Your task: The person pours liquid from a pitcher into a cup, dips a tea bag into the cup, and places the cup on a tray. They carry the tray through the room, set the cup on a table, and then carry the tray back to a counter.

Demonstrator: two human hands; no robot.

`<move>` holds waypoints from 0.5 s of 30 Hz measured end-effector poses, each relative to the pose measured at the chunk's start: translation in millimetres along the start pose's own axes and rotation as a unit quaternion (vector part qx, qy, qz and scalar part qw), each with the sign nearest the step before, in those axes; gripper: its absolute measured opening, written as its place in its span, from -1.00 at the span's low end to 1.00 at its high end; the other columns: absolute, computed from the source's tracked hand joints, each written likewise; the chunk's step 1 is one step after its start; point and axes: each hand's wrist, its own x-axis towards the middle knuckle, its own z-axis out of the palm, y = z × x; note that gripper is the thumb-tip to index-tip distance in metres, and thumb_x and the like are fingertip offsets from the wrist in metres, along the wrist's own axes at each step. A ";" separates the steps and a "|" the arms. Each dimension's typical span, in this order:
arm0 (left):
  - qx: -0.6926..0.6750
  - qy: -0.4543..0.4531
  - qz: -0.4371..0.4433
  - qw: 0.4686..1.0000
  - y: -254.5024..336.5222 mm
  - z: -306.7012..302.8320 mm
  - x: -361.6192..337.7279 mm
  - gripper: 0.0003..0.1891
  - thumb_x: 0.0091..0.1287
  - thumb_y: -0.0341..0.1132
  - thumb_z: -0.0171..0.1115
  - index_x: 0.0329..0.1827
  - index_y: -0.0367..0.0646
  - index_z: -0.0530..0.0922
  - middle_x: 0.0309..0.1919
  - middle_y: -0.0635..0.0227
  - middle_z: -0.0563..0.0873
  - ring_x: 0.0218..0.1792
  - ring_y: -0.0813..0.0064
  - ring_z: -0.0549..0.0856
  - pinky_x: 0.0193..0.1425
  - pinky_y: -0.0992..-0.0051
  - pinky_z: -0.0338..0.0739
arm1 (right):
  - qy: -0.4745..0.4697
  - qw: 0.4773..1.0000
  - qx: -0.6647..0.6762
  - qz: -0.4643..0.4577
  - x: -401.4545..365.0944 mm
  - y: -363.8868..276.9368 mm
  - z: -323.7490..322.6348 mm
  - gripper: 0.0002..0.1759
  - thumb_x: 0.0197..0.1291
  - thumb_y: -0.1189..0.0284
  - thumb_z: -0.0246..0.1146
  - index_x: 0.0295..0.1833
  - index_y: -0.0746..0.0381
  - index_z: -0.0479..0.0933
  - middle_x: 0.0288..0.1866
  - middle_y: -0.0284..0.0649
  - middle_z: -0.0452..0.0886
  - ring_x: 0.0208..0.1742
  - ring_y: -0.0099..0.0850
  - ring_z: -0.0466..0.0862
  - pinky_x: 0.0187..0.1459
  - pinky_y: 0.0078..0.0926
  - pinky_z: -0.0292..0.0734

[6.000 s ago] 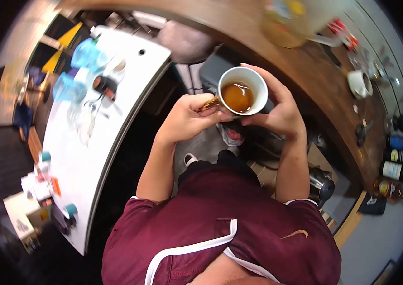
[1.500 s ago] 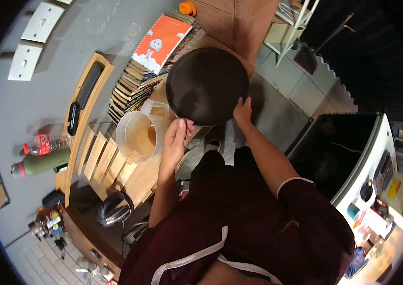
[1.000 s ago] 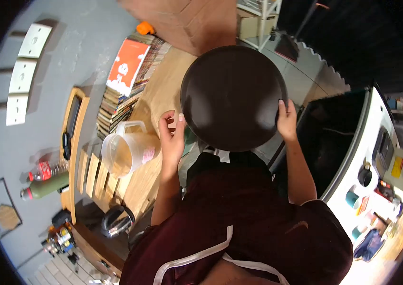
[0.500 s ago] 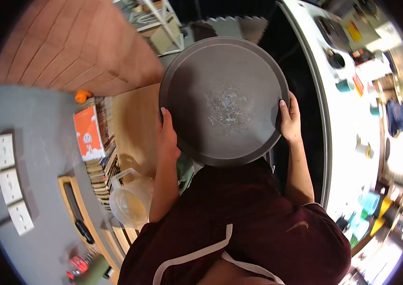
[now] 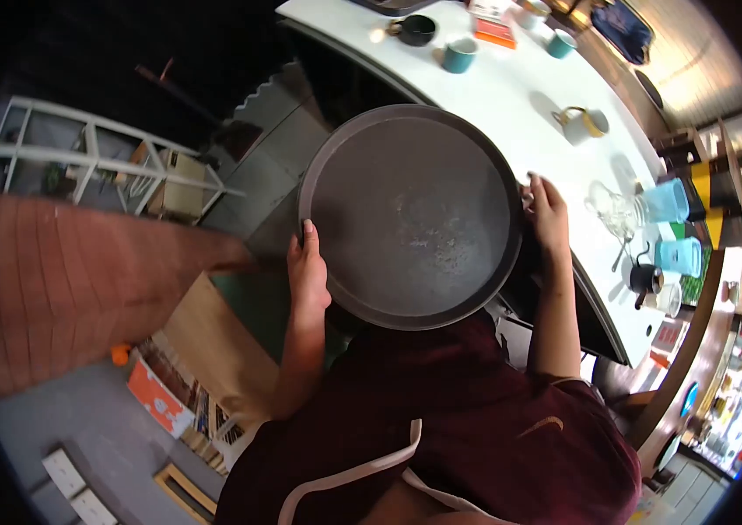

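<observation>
Stretching across upper right, white counter [image 5: 511,96] is seen; round dark tray [image 5: 410,214] is held flat beside its edge, rim clasped on opposite sides by left hand [image 5: 308,271] and right hand [image 5: 549,214], fingers curled; grey mug [image 5: 583,125] is set beyond.

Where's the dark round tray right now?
Head view, centre: the dark round tray is held between the left hand and right hand, beside the white counter on its right.
</observation>
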 end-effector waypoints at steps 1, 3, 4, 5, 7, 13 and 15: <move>0.008 -0.014 0.000 1.000 1.6 13.9 6.5 -0.35 0.43 0.10 0.00 0.33 -0.30 0.30 0.27 0.17 0.44 0.30 0.34 0.37 0.36 0.35 0.21 | 0.026 1.000 0.014 -0.010 14.1 -3.9 -10.3 -0.48 0.39 0.14 0.06 0.26 0.31 0.40 -0.12 -0.15 0.65 -0.26 -0.54 0.61 -0.31 -0.60 0.41; 0.029 -0.043 0.019 0.998 5.0 37.3 19.0 -0.38 0.44 0.09 0.00 0.33 -0.28 0.32 0.26 0.18 0.45 0.29 0.36 0.38 0.36 0.34 0.21 | 0.052 0.994 0.091 0.001 42.2 -16.6 -24.8 -0.41 0.41 0.12 0.02 0.38 0.25 0.23 -0.04 -0.13 0.63 -0.26 -0.48 0.61 -0.32 -0.58 0.39; 0.036 -0.050 0.019 0.998 9.0 52.3 22.2 -0.38 0.44 0.09 0.00 0.33 -0.28 0.32 0.26 0.18 0.45 0.29 0.36 0.38 0.36 0.34 0.21 | 0.054 0.986 0.156 0.022 60.6 -18.7 -31.0 -0.38 0.41 0.12 0.00 0.43 0.24 0.14 -0.01 -0.11 0.62 -0.25 -0.44 0.62 -0.29 -0.57 0.40; 0.045 -0.056 0.017 0.997 14.3 67.1 25.0 -0.39 0.44 0.08 0.00 0.32 -0.26 0.34 0.25 0.18 0.46 0.29 0.37 0.38 0.36 0.35 0.21 | 0.030 0.981 0.192 0.027 79.6 -16.4 -37.9 -0.35 0.42 0.14 -0.01 0.47 0.22 0.03 0.01 -0.11 0.61 -0.21 -0.41 0.63 -0.24 -0.56 0.40; 0.063 -0.052 0.018 0.997 18.3 90.9 33.7 -0.42 0.44 0.08 0.00 0.30 -0.23 0.37 0.23 0.18 0.48 0.27 0.38 0.40 0.34 0.35 0.24 | 0.021 0.976 0.212 0.041 113.3 -13.7 -40.0 -0.35 0.42 0.18 0.00 0.48 0.20 0.00 0.05 -0.11 0.58 -0.17 -0.40 0.62 -0.22 -0.57 0.40; 0.082 -0.048 0.010 0.995 26.7 130.1 43.7 -0.42 0.44 0.08 -0.01 0.28 -0.24 0.38 0.24 0.19 0.47 0.28 0.37 0.39 0.33 0.36 0.25 | 0.024 0.948 0.313 0.047 163.5 -12.5 -33.1 -0.14 0.35 0.27 0.14 0.51 0.13 -0.30 0.09 -0.03 0.51 -0.12 -0.36 0.61 -0.18 -0.47 0.47; 0.094 -0.041 0.005 0.995 30.2 136.3 48.8 -0.42 0.44 0.09 -0.01 0.27 -0.23 0.38 0.24 0.19 0.47 0.28 0.37 0.39 0.33 0.36 0.26 | 0.033 0.939 0.340 0.050 171.9 -12.0 -31.3 -0.15 0.36 0.27 0.13 0.51 0.11 -0.29 0.10 -0.04 0.49 -0.11 -0.35 0.61 -0.19 -0.47 0.47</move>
